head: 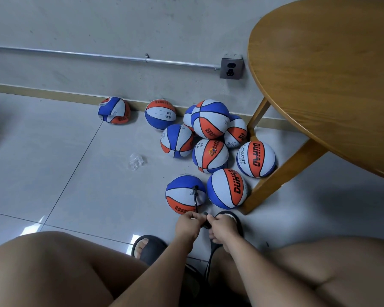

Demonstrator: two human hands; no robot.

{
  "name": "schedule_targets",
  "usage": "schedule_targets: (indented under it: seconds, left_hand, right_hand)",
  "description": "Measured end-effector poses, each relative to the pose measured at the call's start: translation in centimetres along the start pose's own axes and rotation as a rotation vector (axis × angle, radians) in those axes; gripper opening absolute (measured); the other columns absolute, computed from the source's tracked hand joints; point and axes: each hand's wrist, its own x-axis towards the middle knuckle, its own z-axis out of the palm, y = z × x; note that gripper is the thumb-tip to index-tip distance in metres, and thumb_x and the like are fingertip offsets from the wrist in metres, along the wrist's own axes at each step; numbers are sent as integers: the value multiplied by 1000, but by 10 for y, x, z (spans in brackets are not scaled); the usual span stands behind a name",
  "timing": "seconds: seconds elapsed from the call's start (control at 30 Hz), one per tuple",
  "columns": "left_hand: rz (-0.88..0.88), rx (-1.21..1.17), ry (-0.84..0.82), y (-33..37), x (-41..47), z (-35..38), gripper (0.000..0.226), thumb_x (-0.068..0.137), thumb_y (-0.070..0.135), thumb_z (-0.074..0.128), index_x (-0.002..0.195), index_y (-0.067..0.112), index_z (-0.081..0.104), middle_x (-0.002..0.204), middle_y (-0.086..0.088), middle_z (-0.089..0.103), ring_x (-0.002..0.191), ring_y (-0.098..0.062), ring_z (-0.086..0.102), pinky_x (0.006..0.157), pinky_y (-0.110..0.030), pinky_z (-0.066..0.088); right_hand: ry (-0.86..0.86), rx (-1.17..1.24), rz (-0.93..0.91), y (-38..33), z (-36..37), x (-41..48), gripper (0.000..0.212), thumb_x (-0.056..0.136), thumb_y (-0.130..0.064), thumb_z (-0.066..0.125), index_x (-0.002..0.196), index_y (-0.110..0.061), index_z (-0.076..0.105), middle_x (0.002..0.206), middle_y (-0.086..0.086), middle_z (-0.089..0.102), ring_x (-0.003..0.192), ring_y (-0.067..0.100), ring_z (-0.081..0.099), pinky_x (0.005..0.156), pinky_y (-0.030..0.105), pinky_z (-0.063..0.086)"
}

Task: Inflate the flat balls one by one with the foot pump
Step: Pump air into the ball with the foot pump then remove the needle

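Ball (pixel 185 194) on the hose: blue, white and orange rubber panels, round, on the glossy tiled floor (pixel 53 173) near the wooden table leg (pixel 282 173). Thin black hose (pixel 195 197) runs from its top to both hands. Left hand (pixel 187 226) and right hand (pixel 222 226) pinch it, fingers curled. Crumpled flat ball (pixel 114 110) lies against the skirting, apart from the pile (pixel 210 120).
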Motion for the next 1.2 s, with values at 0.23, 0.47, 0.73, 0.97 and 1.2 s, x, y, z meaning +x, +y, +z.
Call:
schedule_targets:
  seconds: [0.23,0.47,0.73,0.97,1.2]
  left_hand:
    - [163,-442,-27,74,-10,-9,20,89,21,77,81,12,61,74,-10,61,70,-25,59,68,-38,53]
    - [148,-424,-77,62,-11,-7,14,92,22,73,91,11,65,79,-9,63,72,-22,56,58,-28,47]
    - [113,-224,-23,32,-6,-4,12,97,17,69,100,6,70,81,-2,71,59,-4,56,52,-19,43]
    - [114,-32,-16,4,-5,0,10,95,23,73,96,13,72,84,1,79,74,-12,71,69,-27,56]
    - [27,131,-33,-4,-2,0,18,90,35,78,90,19,70,87,2,79,79,-19,69,76,-35,59]
  right_hand:
    - [156,181,-300,-69,-1,-16,38,101,-40,62,82,-7,59,59,7,64,51,20,58,54,34,47]
    - [97,168,-313,-59,-2,-16,36,107,-39,57,82,-13,54,63,9,60,54,22,52,49,27,44]
    - [42,120,-192,-32,0,-9,31,107,-32,57,90,-7,57,65,10,55,50,20,49,48,29,43]
    - [-8,18,-69,-3,-3,1,35,107,-34,59,104,0,67,67,9,56,54,22,51,47,26,40]
    - [-13,-69,21,9,-3,8,30,105,-43,63,100,-13,67,68,7,65,52,20,58,47,25,44]
